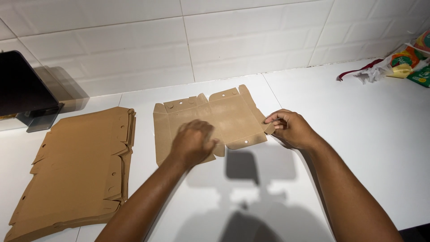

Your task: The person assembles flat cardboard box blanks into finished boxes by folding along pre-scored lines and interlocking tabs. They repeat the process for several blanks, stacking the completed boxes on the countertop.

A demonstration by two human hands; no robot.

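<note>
A flat brown cardboard box blank (224,117) with punched holes and flaps lies on the white table (358,134) in front of me. My left hand (192,142) is blurred and rests on the blank's near left part, fingers curled against the card. At the blank's right edge my right hand (291,128) pinches a small side flap between thumb and fingers.
A stack of several identical flat cardboard blanks (76,170) lies at the left. A dark screen on a stand (24,87) sits at the far left by the tiled wall (224,40). Colourful packets and crumpled plastic (398,62) lie at the far right.
</note>
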